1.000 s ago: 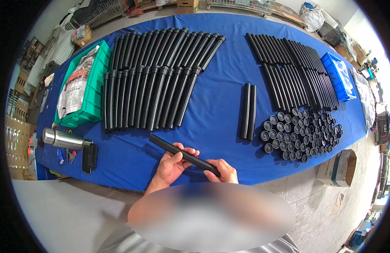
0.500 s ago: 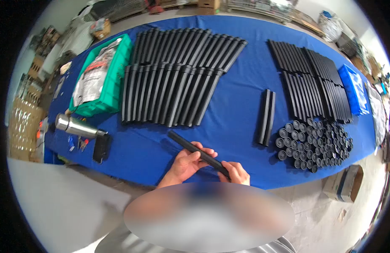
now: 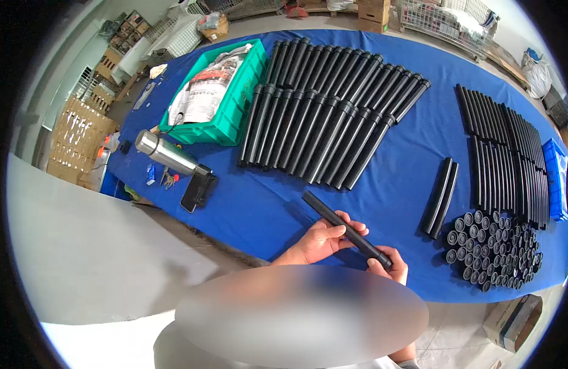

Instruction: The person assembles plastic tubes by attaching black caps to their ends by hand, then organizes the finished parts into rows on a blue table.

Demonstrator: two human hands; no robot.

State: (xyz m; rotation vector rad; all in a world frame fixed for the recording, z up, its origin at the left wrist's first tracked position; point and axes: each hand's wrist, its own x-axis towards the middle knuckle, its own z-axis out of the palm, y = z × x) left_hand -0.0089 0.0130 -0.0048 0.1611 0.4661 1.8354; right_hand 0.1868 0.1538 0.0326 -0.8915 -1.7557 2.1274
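Observation:
A black plastic tube (image 3: pixel 334 219) slants across the near part of the blue table, low in the head view. My left hand (image 3: pixel 323 241) is closed around its middle, thumb on top. At the tube's lower right end sits a wider ring-like cap (image 3: pixel 384 262), and my right hand (image 3: pixel 394 265) grips there with thumb and fingers. Beyond my hands lie two rows of capped black tubes (image 3: pixel 321 132). To the right, two plain tubes (image 3: pixel 442 194) rest side by side, close to a cluster of round black caps (image 3: pixel 481 246).
A green crate (image 3: pixel 250 92) with a printed bag stands at the left. Nearer are a steel flask (image 3: pixel 173 155), a black phone (image 3: pixel 195 194) and keys (image 3: pixel 169 179). Stacked plain tubes (image 3: pixel 493 172) and a blue bin (image 3: pixel 557 178) lie far right; a cardboard box (image 3: pixel 511 323) is below.
The view has swung, so the table and everything on it appear farther right and tilted. Both hands keep hold of the tube, and the cap at its right end now shows more clearly.

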